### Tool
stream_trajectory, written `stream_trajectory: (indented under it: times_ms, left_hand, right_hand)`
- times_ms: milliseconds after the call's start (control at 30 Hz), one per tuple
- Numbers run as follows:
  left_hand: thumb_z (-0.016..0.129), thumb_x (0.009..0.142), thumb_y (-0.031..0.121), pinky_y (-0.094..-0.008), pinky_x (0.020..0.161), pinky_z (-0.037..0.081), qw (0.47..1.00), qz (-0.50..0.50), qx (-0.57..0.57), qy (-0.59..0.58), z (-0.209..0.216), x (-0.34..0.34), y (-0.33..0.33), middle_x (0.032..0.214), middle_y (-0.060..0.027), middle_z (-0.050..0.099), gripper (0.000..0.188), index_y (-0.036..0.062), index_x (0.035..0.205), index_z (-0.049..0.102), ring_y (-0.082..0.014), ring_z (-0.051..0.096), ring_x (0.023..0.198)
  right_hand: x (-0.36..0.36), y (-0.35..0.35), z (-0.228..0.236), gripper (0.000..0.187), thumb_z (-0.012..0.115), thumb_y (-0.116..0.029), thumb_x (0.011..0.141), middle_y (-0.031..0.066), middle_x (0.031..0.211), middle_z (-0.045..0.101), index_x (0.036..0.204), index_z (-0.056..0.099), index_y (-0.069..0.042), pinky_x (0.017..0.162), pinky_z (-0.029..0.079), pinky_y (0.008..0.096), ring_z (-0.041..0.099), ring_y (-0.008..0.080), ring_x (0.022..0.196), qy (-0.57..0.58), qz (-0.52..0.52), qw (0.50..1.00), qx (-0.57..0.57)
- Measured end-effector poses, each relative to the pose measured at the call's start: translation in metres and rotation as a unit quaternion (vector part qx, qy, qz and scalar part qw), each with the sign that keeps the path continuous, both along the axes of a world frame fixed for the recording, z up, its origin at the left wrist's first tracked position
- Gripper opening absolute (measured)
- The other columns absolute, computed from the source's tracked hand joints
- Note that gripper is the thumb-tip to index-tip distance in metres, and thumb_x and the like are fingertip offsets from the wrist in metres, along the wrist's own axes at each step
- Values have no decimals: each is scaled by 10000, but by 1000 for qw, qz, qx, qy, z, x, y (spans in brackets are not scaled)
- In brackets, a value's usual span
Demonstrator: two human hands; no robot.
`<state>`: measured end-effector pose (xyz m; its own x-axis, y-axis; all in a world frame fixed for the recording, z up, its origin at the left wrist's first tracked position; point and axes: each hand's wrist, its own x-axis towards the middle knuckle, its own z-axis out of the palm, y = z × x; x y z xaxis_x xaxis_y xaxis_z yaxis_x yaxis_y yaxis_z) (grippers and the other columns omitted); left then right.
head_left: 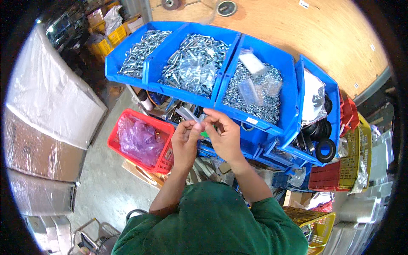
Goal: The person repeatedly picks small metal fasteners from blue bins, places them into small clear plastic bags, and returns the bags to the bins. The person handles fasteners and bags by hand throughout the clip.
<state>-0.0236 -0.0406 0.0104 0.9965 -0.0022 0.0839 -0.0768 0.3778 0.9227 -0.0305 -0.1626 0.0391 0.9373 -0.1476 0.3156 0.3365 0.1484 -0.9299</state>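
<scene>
In front of my chest, both hands pinch a small clear plastic bag [186, 113]. My left hand [185, 140] grips its lower part between thumb and fingers. The fingers of my right hand [224, 137] meet the left ones at the bag; whether anything is inside it I cannot tell. Just beyond are blue bins [182, 91] in a row. Long screws or bolts [146, 47] fill the left one, and more metal fasteners [197, 49] the second. Small metal pieces [238, 102] lie in the third, beneath clear packets [250, 92].
To the right, another blue bin holds black rings [325, 150]. A red basket [114, 143] with a purple plastic bag [142, 142] stands at left. Wrapped boxes [51, 144] line the left side, a wooden board [293, 29] the back. Yellow crates [355, 163] stand at right.
</scene>
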Motion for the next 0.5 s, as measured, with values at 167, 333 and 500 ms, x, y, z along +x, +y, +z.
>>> stream_trajectory:
  times_ms: [167, 333, 500]
  left_hand:
    - [591, 1015, 188, -283, 730, 568, 998, -46, -33, 32, 10, -4, 14, 975, -63, 692, 188, 7, 1053, 623, -119, 661, 841]
    - [567, 1020, 162, -244, 619, 501, 993, -29, 111, 6, 9, -3, 33, 802, -31, 679, 214, -19, 1011, 680, -74, 603, 704]
    - [539, 1023, 152, -270, 536, 424, 962, 0, 257, -92, 4, 1, 37, 692, -29, 648, 240, -35, 989, 685, -72, 544, 600]
  right_hand:
    - [-1, 11, -23, 239, 689, 48, 882, 127, 1006, 718, 1117, 670, 8, 804, 550, 320, 685, 193, 925, -82, -76, 981, -159]
    - [-2, 20, -29, 341, 764, 59, 761, 150, 1002, 715, 1081, 680, -23, 790, 546, 390, 685, 315, 891, -270, -130, 900, -318]
    - [-1, 25, -42, 376, 803, 100, 692, 140, 1008, 697, 1035, 692, -3, 777, 549, 365, 684, 302, 886, -287, -154, 890, -320]
